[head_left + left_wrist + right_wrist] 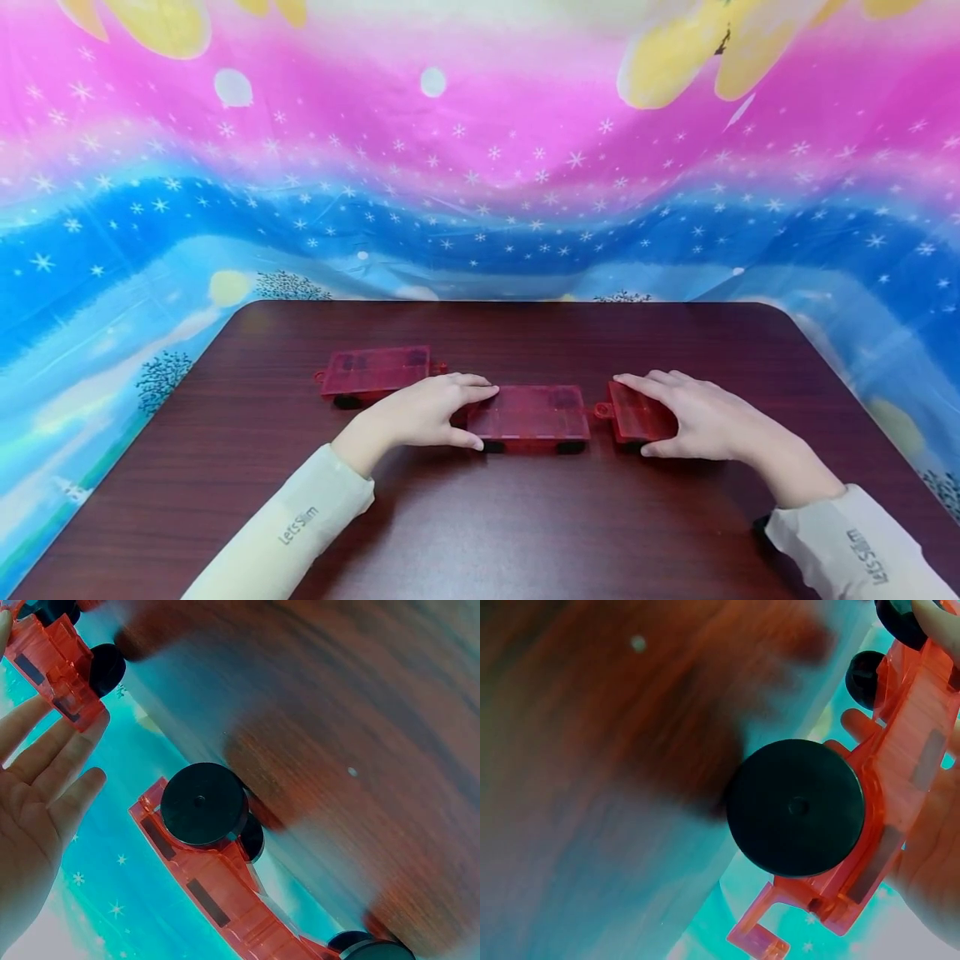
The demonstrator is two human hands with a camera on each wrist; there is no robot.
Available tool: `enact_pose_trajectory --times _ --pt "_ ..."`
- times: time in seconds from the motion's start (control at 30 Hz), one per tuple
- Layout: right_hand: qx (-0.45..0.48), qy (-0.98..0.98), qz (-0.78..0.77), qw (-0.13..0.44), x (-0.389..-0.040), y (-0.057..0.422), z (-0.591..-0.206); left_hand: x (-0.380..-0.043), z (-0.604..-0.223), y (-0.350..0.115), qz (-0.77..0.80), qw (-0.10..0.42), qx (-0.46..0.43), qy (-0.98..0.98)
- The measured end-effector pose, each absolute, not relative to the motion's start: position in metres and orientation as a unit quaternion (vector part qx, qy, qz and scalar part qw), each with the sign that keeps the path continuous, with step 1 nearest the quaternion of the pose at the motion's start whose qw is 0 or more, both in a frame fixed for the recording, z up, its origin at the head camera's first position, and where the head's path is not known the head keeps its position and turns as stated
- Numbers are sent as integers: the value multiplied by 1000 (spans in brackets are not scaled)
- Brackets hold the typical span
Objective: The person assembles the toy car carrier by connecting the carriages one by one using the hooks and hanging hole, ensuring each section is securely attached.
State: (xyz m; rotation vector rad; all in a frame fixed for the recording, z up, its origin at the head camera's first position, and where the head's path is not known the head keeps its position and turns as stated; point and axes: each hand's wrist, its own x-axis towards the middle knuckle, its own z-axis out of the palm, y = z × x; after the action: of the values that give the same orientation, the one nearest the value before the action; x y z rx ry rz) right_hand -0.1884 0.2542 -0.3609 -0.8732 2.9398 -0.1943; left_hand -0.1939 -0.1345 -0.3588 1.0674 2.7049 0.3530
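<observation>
Three see-through red toy train cars with black wheels stand in a line on the dark brown table [480, 525]. My left hand [427, 412] grips the left end of the middle car [532, 412], thumb at the near side and fingers at the far side. At the right, my right hand [708, 421] holds the right car [637, 412] across its width and covers its right end. A ring coupler [602, 410] on that car points at the middle car. Behind my left wrist is the left car [375, 371], whose wheels [202, 802] show in the left wrist view.
A pink and blue cloth [480, 167] printed with snowflakes hangs around the table's back and sides. The table's far edge [480, 302] lies a little beyond the cars. Light sleeves [292, 521] cover both forearms.
</observation>
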Motion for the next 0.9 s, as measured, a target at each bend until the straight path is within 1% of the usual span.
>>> enact_pose_trajectory --times 0.37,0.9 --pt "-288 955 -61 38 -189 254 -362 -192 -356 -135 122 111 361 918" --pt "-269 957 -76 72 -188 253 -361 -193 -359 -140 120 103 373 914"
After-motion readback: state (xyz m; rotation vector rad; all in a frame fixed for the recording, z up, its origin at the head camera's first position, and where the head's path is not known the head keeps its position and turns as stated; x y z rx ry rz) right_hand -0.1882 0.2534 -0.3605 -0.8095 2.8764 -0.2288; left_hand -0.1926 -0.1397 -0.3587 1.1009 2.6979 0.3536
